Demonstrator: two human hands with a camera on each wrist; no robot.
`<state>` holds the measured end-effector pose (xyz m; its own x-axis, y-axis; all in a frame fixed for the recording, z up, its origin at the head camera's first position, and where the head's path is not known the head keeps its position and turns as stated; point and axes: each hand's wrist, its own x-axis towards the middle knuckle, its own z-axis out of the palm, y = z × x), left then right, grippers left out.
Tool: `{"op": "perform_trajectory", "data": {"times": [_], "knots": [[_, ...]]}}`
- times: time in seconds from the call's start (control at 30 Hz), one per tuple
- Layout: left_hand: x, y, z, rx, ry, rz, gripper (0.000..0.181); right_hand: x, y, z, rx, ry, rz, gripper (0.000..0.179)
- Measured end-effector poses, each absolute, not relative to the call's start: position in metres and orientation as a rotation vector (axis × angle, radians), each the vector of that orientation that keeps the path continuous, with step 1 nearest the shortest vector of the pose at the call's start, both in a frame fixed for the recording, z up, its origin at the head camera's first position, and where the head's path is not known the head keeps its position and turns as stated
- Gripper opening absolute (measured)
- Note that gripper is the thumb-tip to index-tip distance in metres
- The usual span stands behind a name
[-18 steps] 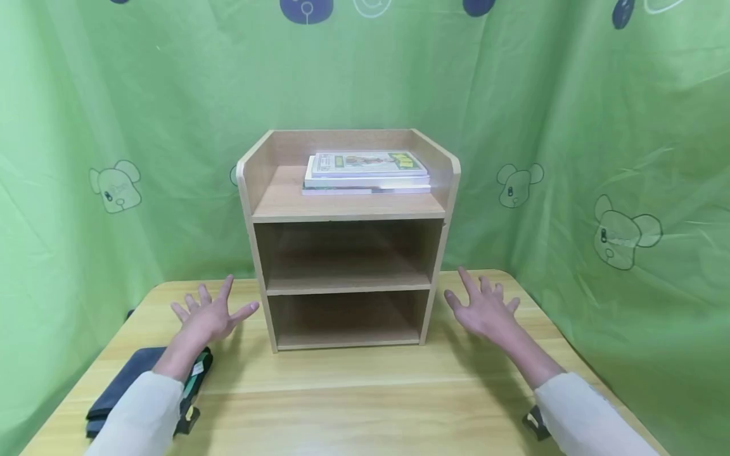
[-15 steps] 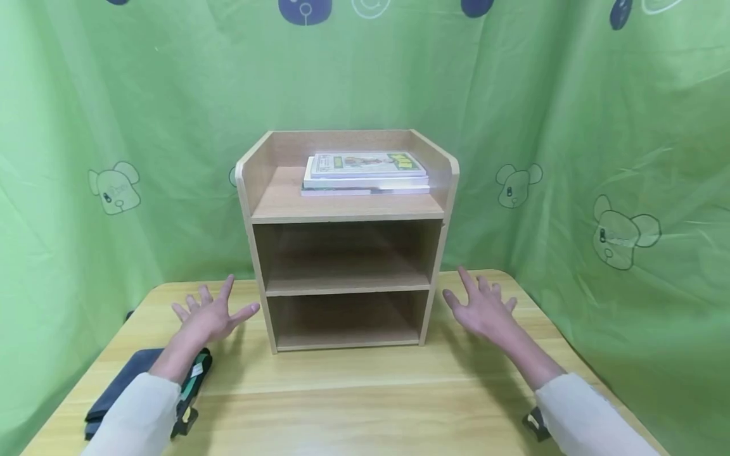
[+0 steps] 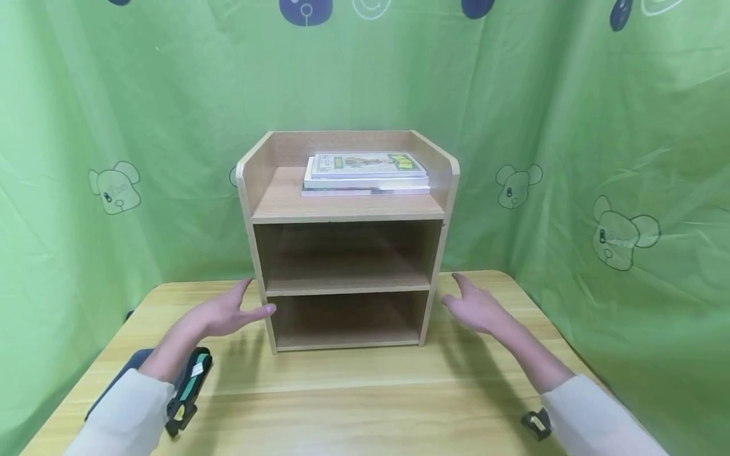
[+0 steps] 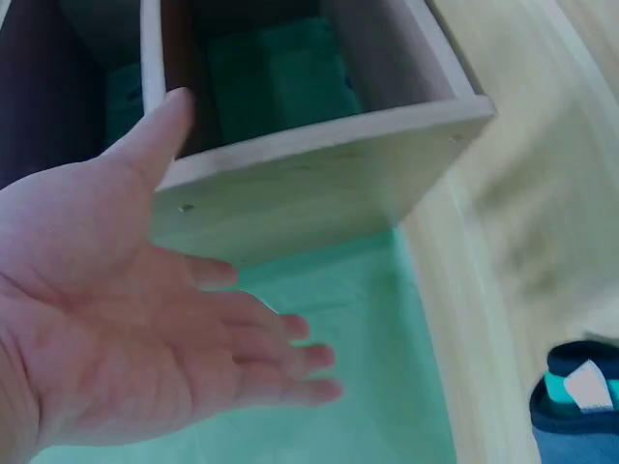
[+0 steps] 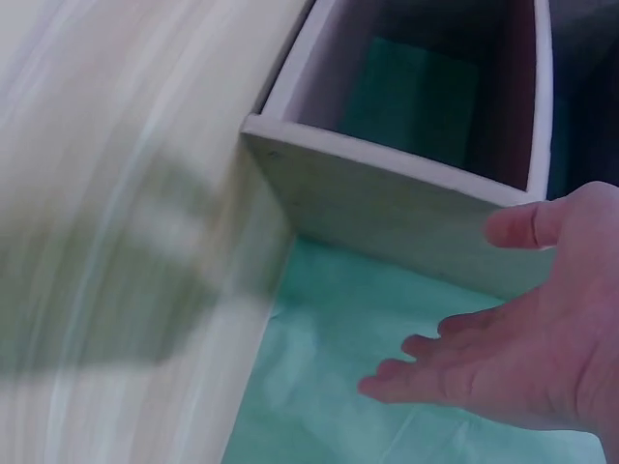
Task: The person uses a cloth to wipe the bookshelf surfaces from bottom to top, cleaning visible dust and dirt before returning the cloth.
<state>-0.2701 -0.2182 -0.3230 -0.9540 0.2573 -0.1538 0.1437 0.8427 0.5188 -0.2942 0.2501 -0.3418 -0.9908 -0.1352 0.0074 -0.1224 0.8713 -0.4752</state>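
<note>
A wooden shelf unit [image 3: 349, 289] stands upright on the table, with two open compartments below a railed top. On that top lies a small stack of books [image 3: 367, 171]. My left hand [image 3: 224, 314] is beside the unit's left side, fingers straight and thumb spread toward the front edge. In the left wrist view the palm of the left hand [image 4: 126, 319] faces the side panel, holding nothing. On the other side, my right hand [image 3: 478, 309] is held next to the right panel. The right wrist view shows the right hand [image 5: 522, 338] with extended fingers and nothing in it.
A folded dark blue cloth item with a black and green strap [image 3: 192, 378] lies on the table [image 3: 342, 405] at the left, partly under the left forearm. A black buckle [image 3: 537, 423] sits by the right sleeve. A green curtain [image 3: 182, 95] hangs behind and at both sides.
Both hands have turned so their palms face the shelf unit's sides. The left hand has moved right, closer to the unit. The shelf unit and books stay in place.
</note>
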Motion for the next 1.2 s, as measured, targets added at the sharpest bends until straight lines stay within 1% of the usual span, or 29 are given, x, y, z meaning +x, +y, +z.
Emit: {"op": "perform_trajectory", "data": {"times": [0.23,0.43,0.57,0.67,1.07,1.2], "knots": [[-0.272,-0.204,-0.318,0.289,2.899,0.833,0.1,-0.288,0.237,-0.332,-0.301,2.971,-0.829,0.081],[-0.277,-0.198,-0.322,0.347,2.966,0.981,0.079,-0.288,0.231,-0.329,-0.296,2.98,-0.913,0.091],[-0.279,-0.195,-0.326,0.403,2.997,1.086,0.062,-0.29,0.226,-0.331,-0.283,3.021,-0.989,0.087],[-0.279,-0.193,-0.328,0.402,3.032,1.099,0.052,-0.293,0.222,-0.331,-0.277,3.046,-1.035,0.083],[-0.28,-0.187,-0.33,0.346,3.087,1.065,0.046,-0.301,0.213,-0.333,-0.244,3.029,-1.202,0.06],[-0.281,-0.186,-0.33,0.342,3.081,1.071,0.045,-0.303,0.213,-0.336,-0.247,2.986,-1.259,0.058]]}}
